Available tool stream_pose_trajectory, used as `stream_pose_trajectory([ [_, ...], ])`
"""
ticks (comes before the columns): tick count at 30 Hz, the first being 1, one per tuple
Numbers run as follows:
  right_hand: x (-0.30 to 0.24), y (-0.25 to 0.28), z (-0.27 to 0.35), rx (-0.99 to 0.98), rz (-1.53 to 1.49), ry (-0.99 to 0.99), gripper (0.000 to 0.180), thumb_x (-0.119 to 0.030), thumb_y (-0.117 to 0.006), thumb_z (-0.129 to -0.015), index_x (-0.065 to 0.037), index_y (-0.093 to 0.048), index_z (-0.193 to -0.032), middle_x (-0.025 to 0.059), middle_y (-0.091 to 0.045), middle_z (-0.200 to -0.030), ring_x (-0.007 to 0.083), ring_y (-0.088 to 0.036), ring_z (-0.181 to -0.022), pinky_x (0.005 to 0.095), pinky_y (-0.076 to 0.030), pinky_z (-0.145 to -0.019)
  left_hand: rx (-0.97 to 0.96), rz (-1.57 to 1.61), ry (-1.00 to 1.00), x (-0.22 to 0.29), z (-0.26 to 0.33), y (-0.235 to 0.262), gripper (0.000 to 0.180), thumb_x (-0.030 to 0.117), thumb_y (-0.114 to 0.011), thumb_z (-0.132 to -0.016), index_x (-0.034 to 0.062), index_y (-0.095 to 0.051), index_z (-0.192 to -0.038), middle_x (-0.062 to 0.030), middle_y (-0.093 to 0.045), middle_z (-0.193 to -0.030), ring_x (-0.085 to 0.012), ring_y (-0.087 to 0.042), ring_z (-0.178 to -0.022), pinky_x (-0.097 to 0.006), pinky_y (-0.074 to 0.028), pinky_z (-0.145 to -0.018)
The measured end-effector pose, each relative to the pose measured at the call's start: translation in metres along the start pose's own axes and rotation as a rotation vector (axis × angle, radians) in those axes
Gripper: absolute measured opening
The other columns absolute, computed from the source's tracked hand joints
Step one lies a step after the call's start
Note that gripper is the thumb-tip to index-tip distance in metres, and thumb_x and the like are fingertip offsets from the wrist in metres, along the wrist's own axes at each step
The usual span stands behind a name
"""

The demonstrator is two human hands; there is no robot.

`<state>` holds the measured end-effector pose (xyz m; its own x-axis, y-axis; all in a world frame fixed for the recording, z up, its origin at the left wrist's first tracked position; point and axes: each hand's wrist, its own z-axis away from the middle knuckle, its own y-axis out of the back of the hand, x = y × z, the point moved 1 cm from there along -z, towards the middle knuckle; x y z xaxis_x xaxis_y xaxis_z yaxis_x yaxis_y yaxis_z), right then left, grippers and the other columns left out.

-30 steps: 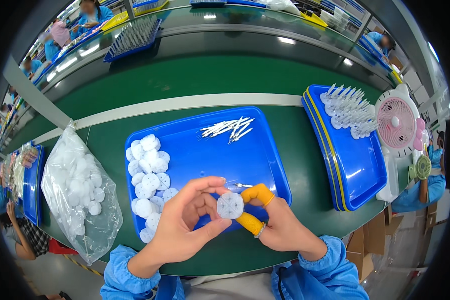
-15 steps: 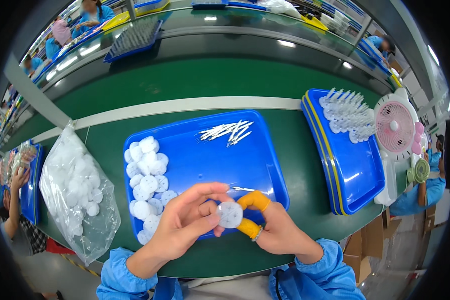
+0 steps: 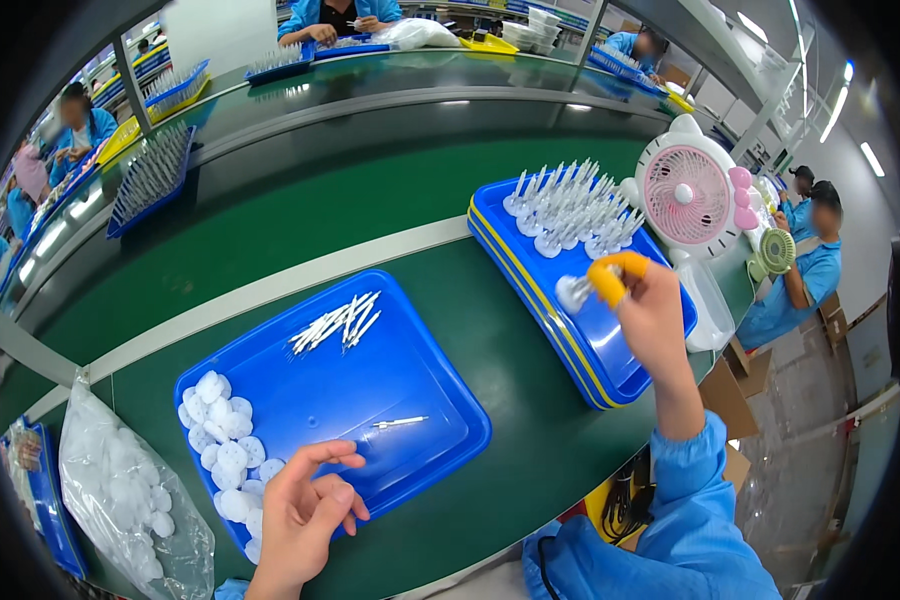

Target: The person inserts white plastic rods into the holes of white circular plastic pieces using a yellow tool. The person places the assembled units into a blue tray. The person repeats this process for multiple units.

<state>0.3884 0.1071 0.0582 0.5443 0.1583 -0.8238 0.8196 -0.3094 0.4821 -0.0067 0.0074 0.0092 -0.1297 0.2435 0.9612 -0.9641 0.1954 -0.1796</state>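
My right hand (image 3: 645, 300), with yellow finger covers on thumb and forefinger, grips a white round disc (image 3: 573, 293), somewhat blurred. It hangs above the blue tray (image 3: 610, 350) topping the stack on the right. In that tray stand several discs with upright stems (image 3: 570, 205). Over the near edge of the big blue tray (image 3: 390, 300), my left hand (image 3: 315, 505) is loosely curled, its fingers apart and nothing in them. Loose white discs (image 3: 225, 440) lie along that tray's left side, thin white sticks (image 3: 338, 322) at its far end, and a single stick (image 3: 400, 422) near its right side.
A clear bag of white discs (image 3: 130, 490) lies at the left. Beyond the stacked trays stand a pink and white fan (image 3: 682, 195), a clear plastic box (image 3: 708, 310) and a small green fan (image 3: 776, 250). A pale rail (image 3: 270, 290) runs behind the trays. Other people sit farther off.
The disc has gone from between both hands to the right-hand tray stack, held in my right hand. My left hand has let go of it. The view has swung right.
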Motion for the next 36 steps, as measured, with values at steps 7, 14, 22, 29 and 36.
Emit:
stream_pose_trajectory([
  [7,0.053,0.011,-0.065,0.035,0.561,0.059,0.025,0.000,-0.068,-0.086,0.008,-0.077,-0.108,0.0286,-0.072,-0.082,0.0420,-0.072,-0.073,0.0479,-0.054,-0.068,0.001,-0.114,-0.005,0.002,0.000,0.000,0.036,0.007,-0.068,-0.103,-0.0054,-0.062,-0.135,-0.0138,-0.071,-0.113,-0.0153,-0.070,-0.076,-0.025,-0.053,-0.059],
  [14,0.003,-0.027,-0.013,0.236,0.570,0.375,0.025,0.000,-0.078,-0.084,0.002,-0.078,-0.109,0.0197,-0.069,-0.083,0.0389,-0.069,-0.073,0.0473,-0.056,-0.068,0.213,-0.395,-0.126,0.005,-0.004,0.013,0.028,0.007,-0.069,-0.104,-0.0027,-0.067,-0.130,-0.0083,-0.072,-0.105,-0.0099,-0.066,-0.078,-0.024,-0.054,-0.065],
  [22,-0.044,-0.145,0.074,-0.638,0.356,0.547,0.018,-0.005,-0.078,-0.085,0.004,-0.077,-0.100,0.0131,-0.064,-0.109,0.0311,-0.058,-0.109,0.0426,-0.046,-0.093,0.639,-0.622,-0.378,0.018,-0.013,0.042,0.017,0.006,-0.071,-0.098,0.0020,-0.077,-0.113,-0.0050,-0.073,-0.091,-0.0102,-0.062,-0.074,-0.026,-0.046,-0.061],
  [29,-0.039,-0.188,0.012,-0.496,0.468,0.840,0.018,0.000,-0.071,-0.082,0.004,-0.078,-0.098,0.0162,-0.068,-0.125,0.0322,-0.059,-0.121,0.0459,-0.046,-0.100,0.610,-0.653,-0.328,0.021,-0.013,0.043,0.016,0.006,-0.070,-0.100,0.0006,-0.076,-0.114,-0.0028,-0.071,-0.093,-0.0085,-0.061,-0.079,-0.026,-0.045,-0.062],
  [36,-0.047,-0.202,0.001,-0.628,0.494,0.745,0.032,0.013,-0.069,-0.072,0.006,-0.075,-0.102,0.0138,-0.071,-0.124,0.0333,-0.061,-0.121,0.0436,-0.046,-0.108,0.574,-0.877,-0.431,0.026,-0.002,0.060,0.017,0.003,-0.071,-0.095,0.0010,-0.076,-0.110,-0.0076,-0.074,-0.090,-0.0178,-0.064,-0.074,-0.032,-0.049,-0.065],
])
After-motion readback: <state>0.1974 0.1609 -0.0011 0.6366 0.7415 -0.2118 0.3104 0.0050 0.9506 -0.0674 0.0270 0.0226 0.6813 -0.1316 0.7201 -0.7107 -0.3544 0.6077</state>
